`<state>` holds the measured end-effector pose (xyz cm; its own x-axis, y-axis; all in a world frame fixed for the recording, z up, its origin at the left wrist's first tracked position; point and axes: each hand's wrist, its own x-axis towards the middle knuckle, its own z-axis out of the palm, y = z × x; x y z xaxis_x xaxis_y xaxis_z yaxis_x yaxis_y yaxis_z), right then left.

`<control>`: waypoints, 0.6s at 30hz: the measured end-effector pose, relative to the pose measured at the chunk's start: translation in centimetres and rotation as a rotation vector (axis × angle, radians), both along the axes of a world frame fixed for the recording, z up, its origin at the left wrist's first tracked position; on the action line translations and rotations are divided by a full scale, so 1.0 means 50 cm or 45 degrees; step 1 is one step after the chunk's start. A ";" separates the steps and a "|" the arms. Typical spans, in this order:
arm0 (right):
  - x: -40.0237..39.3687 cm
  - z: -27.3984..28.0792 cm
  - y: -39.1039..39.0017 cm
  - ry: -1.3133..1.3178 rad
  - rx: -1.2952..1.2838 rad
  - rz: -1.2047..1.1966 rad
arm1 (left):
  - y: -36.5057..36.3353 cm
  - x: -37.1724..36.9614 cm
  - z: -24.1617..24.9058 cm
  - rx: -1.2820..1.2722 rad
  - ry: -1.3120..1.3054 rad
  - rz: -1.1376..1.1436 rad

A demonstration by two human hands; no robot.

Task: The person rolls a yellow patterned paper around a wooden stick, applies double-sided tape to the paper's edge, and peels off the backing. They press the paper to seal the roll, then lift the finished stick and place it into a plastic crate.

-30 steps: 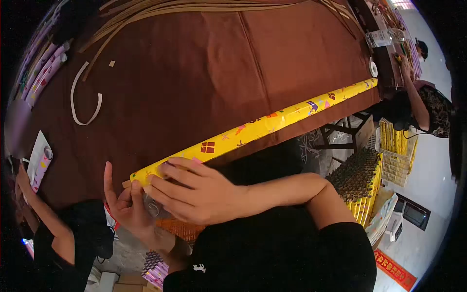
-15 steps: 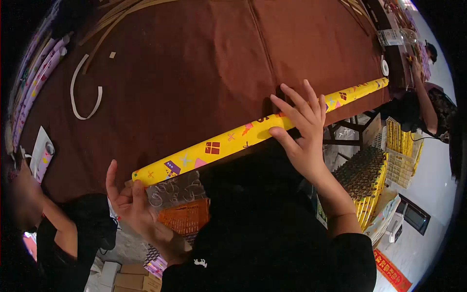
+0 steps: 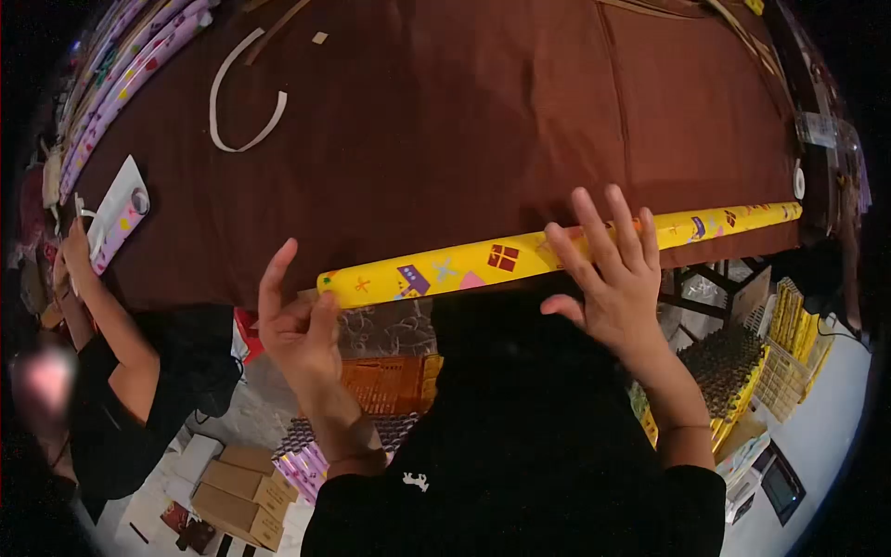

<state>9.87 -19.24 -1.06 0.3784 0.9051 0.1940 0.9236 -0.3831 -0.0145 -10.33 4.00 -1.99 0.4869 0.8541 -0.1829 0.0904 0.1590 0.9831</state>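
A long yellow roll of patterned wrapping paper (image 3: 520, 255) lies along the near edge of the brown-covered table (image 3: 464, 121). My left hand (image 3: 299, 327) is at the roll's left end, index finger raised, thumb and fingers pinching the edge of a clear patterned film (image 3: 385, 327) that hangs below the table edge. My right hand (image 3: 608, 283) is spread open over the middle of the roll, fingertips at or just above it, holding nothing.
A white strip loop (image 3: 243, 116) and purple rolls (image 3: 121, 74) lie at the far left of the table. A person's arm (image 3: 102, 306) works by a white packet (image 3: 121, 212) on the left. Orange basket (image 3: 390, 382), cardboard boxes (image 3: 237, 487) and yellow crates (image 3: 789, 343) stand below.
My right hand left the roll's left end, slid to its middle and now spreads open there. My left hand stayed by the left end with the film.
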 end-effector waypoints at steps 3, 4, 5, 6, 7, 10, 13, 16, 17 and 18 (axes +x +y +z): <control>0.006 -0.035 0.012 -0.184 0.142 0.079 | 0.007 -0.007 -0.012 -0.083 -0.151 -0.064; -0.009 -0.013 0.016 -0.064 0.071 -0.027 | 0.005 -0.005 -0.009 -0.074 -0.144 -0.060; -0.022 0.003 0.021 0.053 -0.002 -0.131 | 0.003 -0.002 -0.006 -0.072 -0.129 -0.046; -0.032 -0.001 0.024 0.076 -0.017 -0.099 | 0.003 0.000 -0.004 -0.070 -0.113 -0.034; -0.044 -0.014 0.035 0.088 0.034 -0.124 | 0.003 0.001 -0.004 -0.063 -0.108 -0.033; -0.077 -0.027 0.067 0.068 0.107 -0.116 | 0.002 -0.001 -0.005 -0.060 -0.142 -0.044; -0.119 -0.024 0.114 0.049 0.075 0.059 | 0.005 -0.001 -0.011 -0.063 -0.216 -0.066; -0.160 -0.020 0.173 0.165 0.066 0.174 | -0.004 0.010 -0.008 -0.005 -0.204 -0.016; -0.173 -0.019 0.193 0.154 0.056 0.237 | -0.008 0.017 -0.004 0.001 -0.150 0.026; -0.188 -0.024 0.211 0.163 0.093 0.288 | -0.012 0.022 0.000 0.008 -0.098 0.068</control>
<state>0.47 -8.67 -2.24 0.1940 0.9547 0.2255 0.9744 -0.1609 -0.1568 -9.22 3.42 -1.98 0.4532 0.8801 -0.1412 0.0062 0.1553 0.9879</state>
